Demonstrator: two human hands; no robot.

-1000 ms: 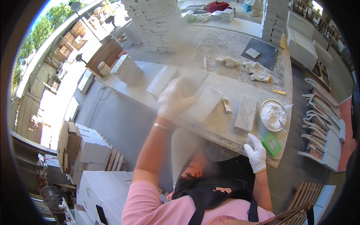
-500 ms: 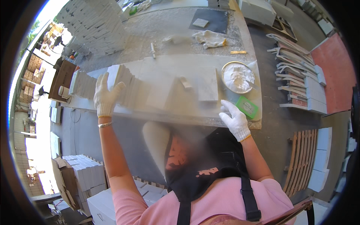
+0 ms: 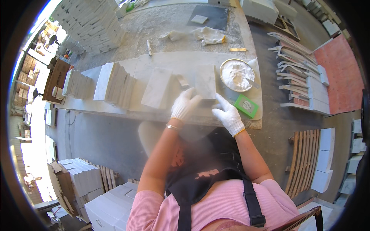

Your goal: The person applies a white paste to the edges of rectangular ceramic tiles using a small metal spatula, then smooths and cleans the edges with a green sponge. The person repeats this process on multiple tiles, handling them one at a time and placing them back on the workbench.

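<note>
Both my hands wear white knitted gloves. My left hand (image 3: pixel 186 104) is at the lower left edge of a pale stone tile (image 3: pixel 205 80), fingers bent toward it; haze blurs whether it grips. My right hand (image 3: pixel 228 116) has thumb and forefinger apart, the forefinger's tip at the tile's lower right corner. Another pale tile (image 3: pixel 157 87) lies to the left, with a small flat scraper-like piece (image 3: pixel 182 81) between the two. Right of the tile stands a round bowl (image 3: pixel 221 73) of white paste (image 3: pixel 236 74), a spatula (image 3: pixel 252 82) stuck in it. A green box (image 3: pixel 246 106) sits just below the bowl.
Tiles stand in rows (image 3: pixel 113 82) at the table's left, below a tall stack (image 3: pixel 86 27). Spare white gloves (image 3: pixel 208 35), a yellowish strip (image 3: pixel 237 49) and a thin white tool (image 3: pixel 149 48) lie farther back. A wooden pallet (image 3: pixel 304 161) stands at the right.
My left hand has moved right, from the row of tiles to the tile in front of me. My right hand has shifted slightly left, closer to that tile. The view has shifted a little.
</note>
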